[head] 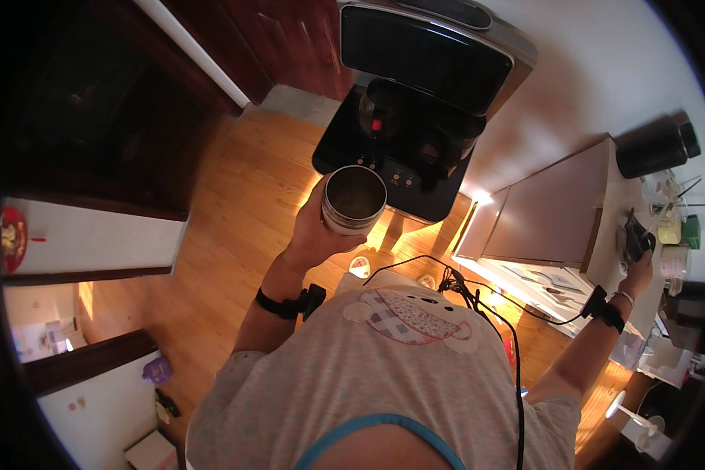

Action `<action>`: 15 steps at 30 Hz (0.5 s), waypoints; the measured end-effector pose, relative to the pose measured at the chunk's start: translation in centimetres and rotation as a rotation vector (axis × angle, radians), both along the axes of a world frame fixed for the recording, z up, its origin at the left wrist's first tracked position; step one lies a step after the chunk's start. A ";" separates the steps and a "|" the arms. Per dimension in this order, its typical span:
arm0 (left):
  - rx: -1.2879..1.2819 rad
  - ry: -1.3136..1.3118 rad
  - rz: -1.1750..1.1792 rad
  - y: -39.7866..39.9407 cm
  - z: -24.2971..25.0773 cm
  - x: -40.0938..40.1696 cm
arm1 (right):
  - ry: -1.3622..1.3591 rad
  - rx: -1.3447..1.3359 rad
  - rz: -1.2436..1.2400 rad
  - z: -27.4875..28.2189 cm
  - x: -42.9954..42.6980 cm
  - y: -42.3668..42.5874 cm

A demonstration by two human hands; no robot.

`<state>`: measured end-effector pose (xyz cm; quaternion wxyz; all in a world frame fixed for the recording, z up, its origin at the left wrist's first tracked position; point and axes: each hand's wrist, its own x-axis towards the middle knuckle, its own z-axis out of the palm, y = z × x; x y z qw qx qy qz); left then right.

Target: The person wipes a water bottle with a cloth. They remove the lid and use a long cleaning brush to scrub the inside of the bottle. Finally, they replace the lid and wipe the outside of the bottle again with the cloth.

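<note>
My left hand is wrapped around a steel tumbler with no lid on it. I look down through its wide mouth into a dim interior; whether it holds liquid I cannot tell. Just beyond it stands a black drink dispenser with round buttons and a glass kettle on its top. Far to the right, my right hand reaches over a cabinet top. Its fingers grip a small dark object, whose kind is unclear.
A black canister lies towards the cabinet's far end, near glass cups, a green box and a clear jar. Black cables run from my chest towards my right wrist. A dark wooden door is behind the dispenser.
</note>
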<state>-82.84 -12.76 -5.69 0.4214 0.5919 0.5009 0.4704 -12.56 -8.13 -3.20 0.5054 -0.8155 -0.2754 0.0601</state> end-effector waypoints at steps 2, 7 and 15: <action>-0.013 0.050 0.049 0.0 -0.3 -1.3 | -0.010 0.061 -0.008 -0.8 0.0 -0.2; -0.020 0.140 0.155 -0.3 -0.4 -4.8 | -0.089 -0.052 -0.307 -0.2 -1.2 -1.2; -0.042 0.172 0.254 -1.3 -0.6 -9.0 | 0.184 0.163 0.742 0.1 -34.1 0.5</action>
